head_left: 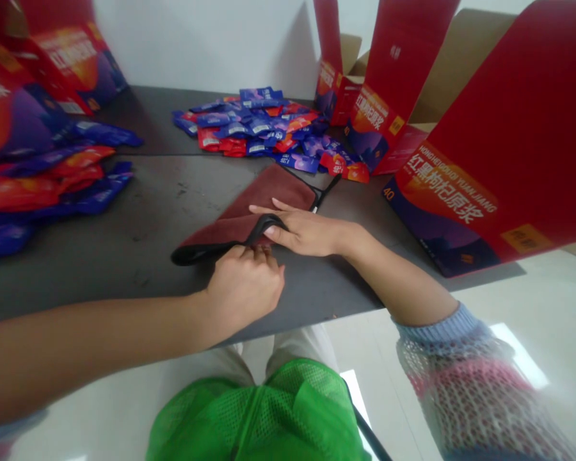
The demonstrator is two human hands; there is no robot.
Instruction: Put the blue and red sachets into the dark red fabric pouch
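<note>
A folded brown cloth (pixel 249 198) with black edging lies on the grey table, in the middle of the head view. My left hand (pixel 247 282) is closed at the cloth's near edge, its fingers curled round the black border. Beside it, my right hand (pixel 304 229) rests on the cloth's right part, with its fingers stretched forward and apart and the thumb by a raised fold of the edging. A black loop sticks out at the cloth's far right corner.
Blue and red sachets (pixel 259 125) are heaped behind the cloth; more sachets (pixel 52 179) lie at left. Open red boxes (pixel 489 147) stand along the right, others (pixel 72 64) at the back left. The grey table (pixel 139 230) ends just before my body.
</note>
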